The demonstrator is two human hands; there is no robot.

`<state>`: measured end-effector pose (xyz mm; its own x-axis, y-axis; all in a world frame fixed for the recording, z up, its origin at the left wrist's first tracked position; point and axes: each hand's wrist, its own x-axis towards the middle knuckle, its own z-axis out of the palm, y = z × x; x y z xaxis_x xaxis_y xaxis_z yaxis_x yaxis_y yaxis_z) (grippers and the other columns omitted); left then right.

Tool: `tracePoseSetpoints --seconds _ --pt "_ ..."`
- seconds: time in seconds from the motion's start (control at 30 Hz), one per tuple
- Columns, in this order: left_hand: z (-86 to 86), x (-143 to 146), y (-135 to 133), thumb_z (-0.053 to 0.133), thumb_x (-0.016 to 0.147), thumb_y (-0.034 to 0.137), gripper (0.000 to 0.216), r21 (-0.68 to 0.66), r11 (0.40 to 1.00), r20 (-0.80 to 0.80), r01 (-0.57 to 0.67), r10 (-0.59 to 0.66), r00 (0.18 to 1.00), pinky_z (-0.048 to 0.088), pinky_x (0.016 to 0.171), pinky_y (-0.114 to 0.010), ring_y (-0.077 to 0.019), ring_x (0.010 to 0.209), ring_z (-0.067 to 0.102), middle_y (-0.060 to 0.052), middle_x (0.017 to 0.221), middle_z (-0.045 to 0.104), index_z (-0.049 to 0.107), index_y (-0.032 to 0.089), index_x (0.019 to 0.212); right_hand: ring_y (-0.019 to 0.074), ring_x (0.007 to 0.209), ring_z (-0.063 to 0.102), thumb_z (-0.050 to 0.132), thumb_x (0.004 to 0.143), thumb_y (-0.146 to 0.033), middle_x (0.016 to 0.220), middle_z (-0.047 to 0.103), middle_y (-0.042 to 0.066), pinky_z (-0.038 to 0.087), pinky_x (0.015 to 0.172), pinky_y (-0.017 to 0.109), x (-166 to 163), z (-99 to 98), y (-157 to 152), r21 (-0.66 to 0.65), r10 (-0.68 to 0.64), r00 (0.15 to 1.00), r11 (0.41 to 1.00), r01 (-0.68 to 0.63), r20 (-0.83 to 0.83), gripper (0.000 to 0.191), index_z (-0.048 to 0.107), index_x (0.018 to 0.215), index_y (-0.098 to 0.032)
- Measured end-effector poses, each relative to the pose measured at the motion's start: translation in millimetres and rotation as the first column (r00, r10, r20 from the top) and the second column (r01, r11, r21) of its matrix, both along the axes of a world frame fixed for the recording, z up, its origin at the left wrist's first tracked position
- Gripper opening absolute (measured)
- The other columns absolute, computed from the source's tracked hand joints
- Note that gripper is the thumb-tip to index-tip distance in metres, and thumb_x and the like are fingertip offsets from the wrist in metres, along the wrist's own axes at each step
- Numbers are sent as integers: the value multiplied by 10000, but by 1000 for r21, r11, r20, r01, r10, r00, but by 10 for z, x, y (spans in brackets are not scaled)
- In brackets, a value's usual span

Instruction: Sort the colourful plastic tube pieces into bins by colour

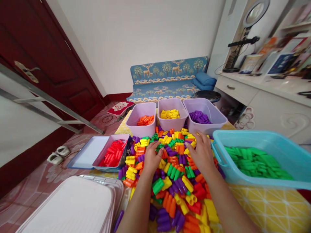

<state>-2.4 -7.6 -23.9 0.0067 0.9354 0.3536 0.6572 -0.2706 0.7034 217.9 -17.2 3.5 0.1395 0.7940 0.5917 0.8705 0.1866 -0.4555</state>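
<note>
A big heap of small plastic tube pieces (175,174) in red, orange, yellow, green and purple covers the table in front of me. My left hand (152,157) rests on the heap, fingers curled down among the pieces. My right hand (201,152) lies on the heap to the right with its fingers spread over the pieces. I cannot tell whether either hand grips a piece. Around the heap stand a bin of orange pieces (142,121), a bin of yellow pieces (172,116), a bin of purple pieces (205,117), a red-piece box (113,154) and a blue tub of green pieces (262,161).
A white lid (70,207) lies at the near left, a blue tray (85,153) beside the red box. The yellow tablecloth (264,207) shows at the right. Beyond are a patterned sofa (167,79), a dark red door (43,64), slippers (58,154) and a white desk (267,97).
</note>
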Motion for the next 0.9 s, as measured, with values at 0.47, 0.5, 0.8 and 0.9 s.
tracePoseSetpoints --seconds 0.47,0.5,0.8,0.9 --pt "23 38 -26 579 830 294 277 -7 999 -6 -33 33 999 457 985 -417 -248 1093 593 -115 1141 653 688 163 1049 370 1082 488 521 834 -534 1156 589 214 366 914 492 -25 -41 190 -292 -99 961 940 175 258 572 586 1193 -94" --pt "31 44 -29 569 842 317 291 -5 999 0 -32 32 999 459 981 -413 -248 1087 596 -117 1132 657 684 160 1058 375 1089 488 515 833 -550 1161 596 203 370 907 504 -67 -34 172 -320 -84 966 934 162 244 566 596 1198 -125" --pt "53 20 -40 338 959 404 437 1 999 155 -34 34 987 418 1021 -388 -219 1145 576 -114 1188 650 644 151 1142 250 1209 520 411 905 -540 1300 588 81 368 1038 422 -547 127 -149 -366 401 827 757 -541 -393 500 567 1273 -240" --pt "43 5 -30 348 955 407 436 -9 999 189 -36 37 981 425 1008 -376 -214 1127 584 -113 1169 660 654 146 1122 231 1159 558 385 929 -489 1235 632 67 395 1017 406 -370 164 -135 -267 405 813 800 -537 -419 430 619 1190 -240"
